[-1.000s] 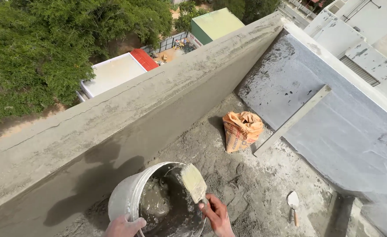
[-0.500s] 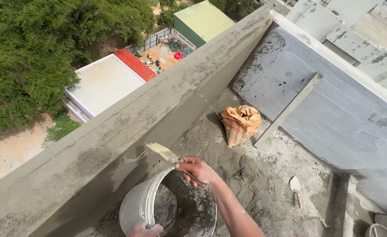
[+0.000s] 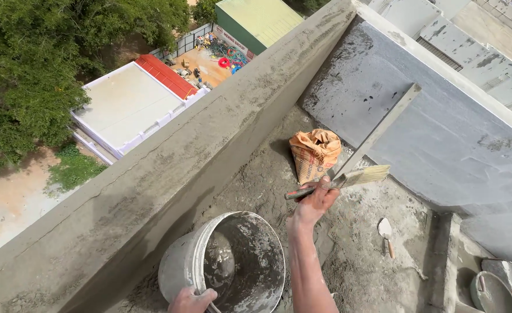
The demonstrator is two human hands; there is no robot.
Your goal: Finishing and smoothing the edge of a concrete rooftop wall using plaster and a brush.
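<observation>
Right hand (image 3: 317, 200) raised above a grey bucket (image 3: 224, 264), grip closed around the handle of a wide brush (image 3: 348, 178) held level, bristles pointing right, near the orange sack (image 3: 315, 152). Left hand (image 3: 192, 300) at the bottom edge, grip closed on the bucket's rim. Bucket tilted against the freshly plastered parapet wall (image 3: 169, 174), wet mortar inside. Long straightedge (image 3: 383, 128) leaning on the grey side wall; small trowel (image 3: 386, 233) lying on the rough floor, well apart.
</observation>
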